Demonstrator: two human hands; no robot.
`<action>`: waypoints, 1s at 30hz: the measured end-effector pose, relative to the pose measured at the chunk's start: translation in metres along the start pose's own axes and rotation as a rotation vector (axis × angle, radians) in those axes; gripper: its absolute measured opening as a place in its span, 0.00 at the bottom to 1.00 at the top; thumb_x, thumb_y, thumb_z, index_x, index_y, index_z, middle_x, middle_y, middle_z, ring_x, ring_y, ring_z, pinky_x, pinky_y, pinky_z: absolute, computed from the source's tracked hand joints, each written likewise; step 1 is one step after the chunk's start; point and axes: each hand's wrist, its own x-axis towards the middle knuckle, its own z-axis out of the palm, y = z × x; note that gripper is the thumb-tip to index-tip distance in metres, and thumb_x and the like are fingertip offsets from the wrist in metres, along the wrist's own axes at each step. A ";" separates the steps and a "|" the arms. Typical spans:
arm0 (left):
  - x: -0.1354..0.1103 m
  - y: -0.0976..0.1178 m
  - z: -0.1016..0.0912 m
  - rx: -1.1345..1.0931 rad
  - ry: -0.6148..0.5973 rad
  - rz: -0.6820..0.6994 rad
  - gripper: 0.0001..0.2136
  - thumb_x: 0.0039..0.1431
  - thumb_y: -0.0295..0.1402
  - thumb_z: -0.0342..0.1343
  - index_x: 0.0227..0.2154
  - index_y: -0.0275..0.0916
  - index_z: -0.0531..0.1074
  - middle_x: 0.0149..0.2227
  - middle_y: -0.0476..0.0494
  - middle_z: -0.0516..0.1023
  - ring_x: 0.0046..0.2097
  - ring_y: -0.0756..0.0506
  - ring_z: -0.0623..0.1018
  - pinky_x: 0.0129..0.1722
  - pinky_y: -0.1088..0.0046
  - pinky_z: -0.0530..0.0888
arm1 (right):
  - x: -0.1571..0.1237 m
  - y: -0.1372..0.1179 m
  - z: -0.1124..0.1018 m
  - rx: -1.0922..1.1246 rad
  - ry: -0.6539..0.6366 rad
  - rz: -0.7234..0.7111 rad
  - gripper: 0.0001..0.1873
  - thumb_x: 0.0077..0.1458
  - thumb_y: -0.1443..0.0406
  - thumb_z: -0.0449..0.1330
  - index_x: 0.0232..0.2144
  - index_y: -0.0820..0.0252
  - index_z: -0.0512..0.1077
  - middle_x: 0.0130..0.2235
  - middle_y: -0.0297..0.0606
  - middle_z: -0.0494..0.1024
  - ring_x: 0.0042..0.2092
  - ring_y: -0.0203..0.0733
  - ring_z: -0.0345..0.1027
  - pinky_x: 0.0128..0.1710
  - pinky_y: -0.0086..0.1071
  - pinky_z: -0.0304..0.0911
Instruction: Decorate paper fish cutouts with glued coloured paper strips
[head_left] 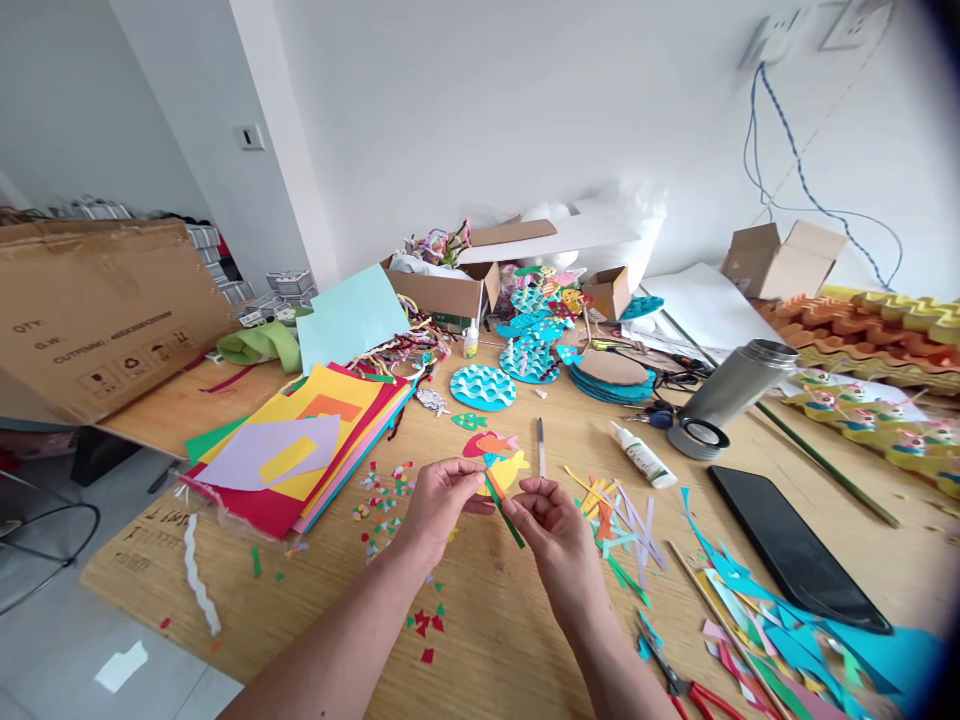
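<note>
Between my hands are thin paper strips [517, 534], one green and one orange, laid close together at a slant. My left hand [439, 505] pinches their upper end. Lower down, the thumb and fingers of my right hand [559, 530] close on the same strips. Just beyond my fingertips lie paper fish cutouts: a yellow fish [516, 464], an orange fish [495, 442] and a red one partly covered. A green fish [469, 421] rests farther back. Loose coloured paper strips [637, 530] are spread to the right of my right hand, and small paper bits [386, 500] lie left of my left hand.
Coloured paper sheets [322, 390] are stacked at left. A glue bottle [643, 455], a pen [541, 447], a steel flask [739, 385], a black tablet [795, 545] and red-handled scissors [679, 680] lie at right. Blue wavy discs [483, 387] and cardboard boxes [435, 292] stand behind.
</note>
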 end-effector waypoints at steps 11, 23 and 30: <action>0.001 0.000 0.000 -0.010 -0.010 -0.015 0.13 0.38 0.38 0.66 0.26 0.33 0.76 0.28 0.42 0.80 0.27 0.44 0.79 0.29 0.68 0.76 | 0.000 0.000 -0.001 0.011 0.005 0.018 0.25 0.36 0.53 0.71 0.32 0.58 0.66 0.24 0.33 0.76 0.26 0.39 0.68 0.27 0.30 0.58; 0.000 -0.001 0.001 -0.013 -0.013 -0.021 0.11 0.39 0.36 0.65 0.26 0.34 0.76 0.26 0.43 0.80 0.27 0.45 0.78 0.29 0.69 0.76 | 0.001 0.001 -0.001 -0.011 0.007 0.004 0.24 0.37 0.54 0.71 0.32 0.59 0.67 0.24 0.34 0.76 0.26 0.39 0.68 0.27 0.30 0.59; 0.002 -0.002 0.000 -0.021 -0.009 -0.033 0.12 0.39 0.36 0.66 0.26 0.33 0.76 0.26 0.43 0.80 0.26 0.46 0.78 0.27 0.70 0.76 | 0.001 0.003 -0.002 0.009 0.008 0.010 0.25 0.37 0.54 0.71 0.33 0.59 0.67 0.24 0.33 0.76 0.27 0.38 0.68 0.27 0.30 0.59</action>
